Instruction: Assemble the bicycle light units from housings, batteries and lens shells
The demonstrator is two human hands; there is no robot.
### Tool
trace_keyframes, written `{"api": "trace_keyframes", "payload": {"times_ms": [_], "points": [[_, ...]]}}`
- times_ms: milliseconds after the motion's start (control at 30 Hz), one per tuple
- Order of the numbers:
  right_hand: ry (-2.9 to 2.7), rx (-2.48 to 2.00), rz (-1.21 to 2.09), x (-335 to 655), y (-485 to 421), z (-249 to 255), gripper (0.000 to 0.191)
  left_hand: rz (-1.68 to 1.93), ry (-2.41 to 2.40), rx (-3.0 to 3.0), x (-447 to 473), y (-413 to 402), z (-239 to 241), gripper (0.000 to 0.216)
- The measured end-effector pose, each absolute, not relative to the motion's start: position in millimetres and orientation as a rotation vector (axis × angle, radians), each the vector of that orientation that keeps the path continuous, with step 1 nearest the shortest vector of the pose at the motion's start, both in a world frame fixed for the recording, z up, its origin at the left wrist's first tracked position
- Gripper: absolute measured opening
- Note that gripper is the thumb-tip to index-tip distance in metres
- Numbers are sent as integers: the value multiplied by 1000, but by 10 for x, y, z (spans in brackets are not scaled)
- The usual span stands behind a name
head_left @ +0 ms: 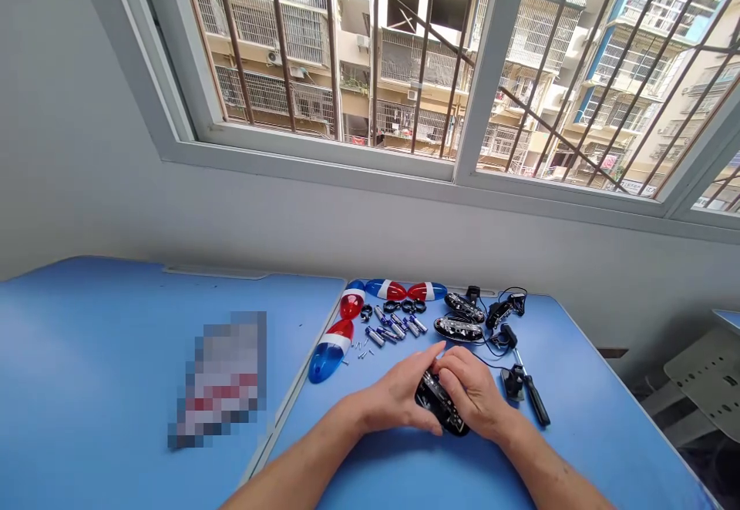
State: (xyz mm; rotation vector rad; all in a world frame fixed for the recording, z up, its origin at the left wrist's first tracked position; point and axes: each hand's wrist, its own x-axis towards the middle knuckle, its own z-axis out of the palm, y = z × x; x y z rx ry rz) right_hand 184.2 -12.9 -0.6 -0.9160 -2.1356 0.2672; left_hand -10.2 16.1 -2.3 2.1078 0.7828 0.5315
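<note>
A black oval light housing, with its inner side facing up, is between my hands over the near part of the blue table. My left hand wraps round its left side, thumb at the near end. My right hand is closed on its right side, with fingers bent over the far end; what the fingertips pinch is hidden. A thin black cable leads from near my right hand toward a black mount. Beside that mount lies a screwdriver with a black handle.
Behind my hands are more black housings, batteries, black ring clamps and small screws. Red, white and blue covers lie left and at the back. A blurred bag-like item rests across the table seam. A wall with barred windows stands behind.
</note>
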Motion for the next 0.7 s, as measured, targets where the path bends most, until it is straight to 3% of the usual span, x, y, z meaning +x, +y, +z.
{"api": "trace_keyframes", "payload": {"times_ms": [400, 700], "points": [[-2167, -973, 338, 1818, -84, -6, 37, 613, 699, 2063, -52, 150, -12, 109], [-2126, -995, 379, 1764, -90, 32, 42, 565, 749, 2052, -37, 172, -34, 119]]}}
